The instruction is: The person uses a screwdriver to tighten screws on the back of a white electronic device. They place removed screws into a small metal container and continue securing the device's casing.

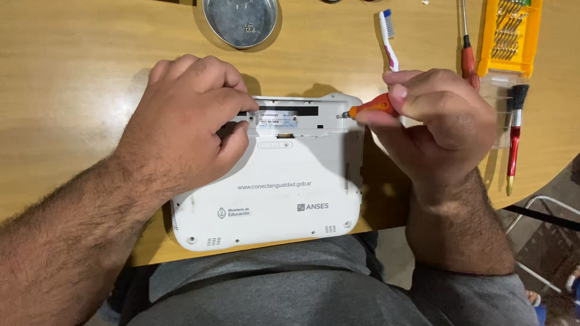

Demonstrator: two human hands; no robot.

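Unscrewing step: right hand [444, 130] fingers clamped on screwdriver [370, 107], tip at laptop [290, 187] screw; left hand [187, 124] fingers pinched, steadying case; next needs straight pressure.

On the wooden table [78, 72] I count one white laptop [284, 193] lying upside down, two screwdrivers [371, 107], one toothbrush [388, 37], one red-handled brush [515, 136], one round metal dish [240, 21] and one yellow bit case [510, 37]. Two hands [187, 121] are at work.
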